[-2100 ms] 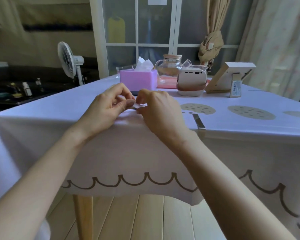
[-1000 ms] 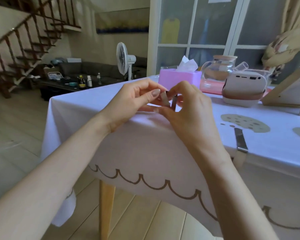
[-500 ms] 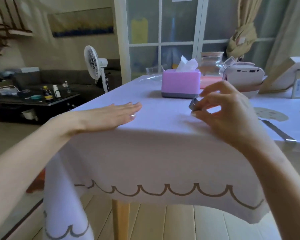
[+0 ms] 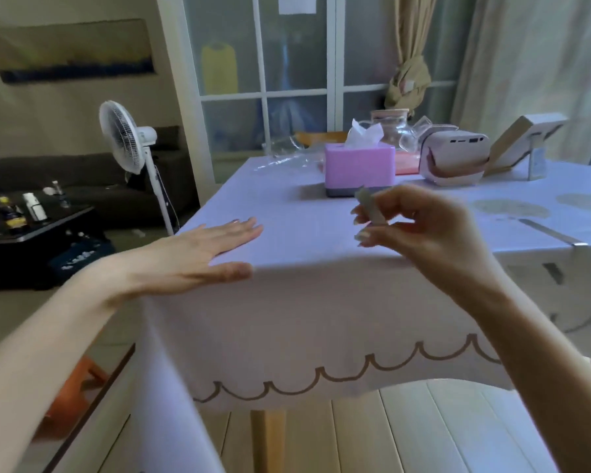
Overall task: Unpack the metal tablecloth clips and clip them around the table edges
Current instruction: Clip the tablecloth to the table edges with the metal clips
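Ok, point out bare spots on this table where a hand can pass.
Bare tablecloth lies between the left hand and right hand holding the clip, up to the tissue box. Also bare: the left edge behind the left hand. Crowded: the far end, with jug, projector, frame.

No writing is legible. The paper sheet (image 4: pixel 297 3) on the glass door (image 4: pixel 294 56), the small tag (image 4: pixel 537 163) beside the frame (image 4: pixel 517 139) and the bottles (image 4: pixel 12 213) on the low table (image 4: pixel 58 221) are all too blurred to read.
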A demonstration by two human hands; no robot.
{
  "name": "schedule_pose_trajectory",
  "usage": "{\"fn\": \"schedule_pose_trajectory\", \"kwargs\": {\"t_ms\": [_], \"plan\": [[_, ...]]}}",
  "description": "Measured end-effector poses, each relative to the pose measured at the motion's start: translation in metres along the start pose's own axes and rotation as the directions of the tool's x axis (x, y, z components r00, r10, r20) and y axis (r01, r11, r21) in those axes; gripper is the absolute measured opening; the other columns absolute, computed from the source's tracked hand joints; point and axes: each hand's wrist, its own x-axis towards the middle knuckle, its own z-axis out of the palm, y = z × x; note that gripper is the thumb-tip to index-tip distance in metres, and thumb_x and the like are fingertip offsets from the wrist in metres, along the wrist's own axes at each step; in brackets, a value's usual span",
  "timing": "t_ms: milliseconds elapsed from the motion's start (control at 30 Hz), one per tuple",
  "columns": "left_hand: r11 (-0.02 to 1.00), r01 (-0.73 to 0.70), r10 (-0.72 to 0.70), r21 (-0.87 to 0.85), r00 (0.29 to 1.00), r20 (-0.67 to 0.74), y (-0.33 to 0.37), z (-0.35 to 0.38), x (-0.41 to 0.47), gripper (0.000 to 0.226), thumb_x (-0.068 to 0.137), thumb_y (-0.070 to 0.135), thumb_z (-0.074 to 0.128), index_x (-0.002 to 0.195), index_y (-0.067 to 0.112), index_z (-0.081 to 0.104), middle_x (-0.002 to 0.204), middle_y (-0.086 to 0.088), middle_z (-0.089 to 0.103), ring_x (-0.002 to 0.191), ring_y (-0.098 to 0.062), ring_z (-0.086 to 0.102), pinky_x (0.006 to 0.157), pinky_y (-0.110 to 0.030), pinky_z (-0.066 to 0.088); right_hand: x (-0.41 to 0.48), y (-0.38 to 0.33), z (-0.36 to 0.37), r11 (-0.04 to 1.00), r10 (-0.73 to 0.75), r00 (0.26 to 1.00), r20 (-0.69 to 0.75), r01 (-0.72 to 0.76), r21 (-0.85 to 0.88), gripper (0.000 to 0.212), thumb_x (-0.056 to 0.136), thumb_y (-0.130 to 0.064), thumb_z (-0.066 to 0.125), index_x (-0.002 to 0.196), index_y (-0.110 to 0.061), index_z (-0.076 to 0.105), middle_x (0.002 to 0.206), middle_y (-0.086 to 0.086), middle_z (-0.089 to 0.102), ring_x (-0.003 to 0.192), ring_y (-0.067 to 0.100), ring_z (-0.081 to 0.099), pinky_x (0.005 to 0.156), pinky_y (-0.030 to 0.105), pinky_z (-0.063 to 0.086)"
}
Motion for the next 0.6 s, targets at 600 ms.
{"fn": "schedule_pose_trajectory", "kwargs": {"t_ms": [600], "plan": [[0.960,-0.084,0.155,0.266,0.954,-0.258,-0.004,0.017,-0.020,0.059,0.094,0.034,0.051,0.146,0.028,0.025,0.152,0.013,0.027,0.138,-0.003,0.026,0.100,-0.012,0.021,-0.044,-0.017,0.141,0.960,-0.222,0.917,-0.332,0.264,0.089,0.010,0.075,-0.019,0.072,0.085,-0.016,0.072,0.088,-0.006,0.071,0.107,0.016,0.057,0.089,0.022,0.043]]}}
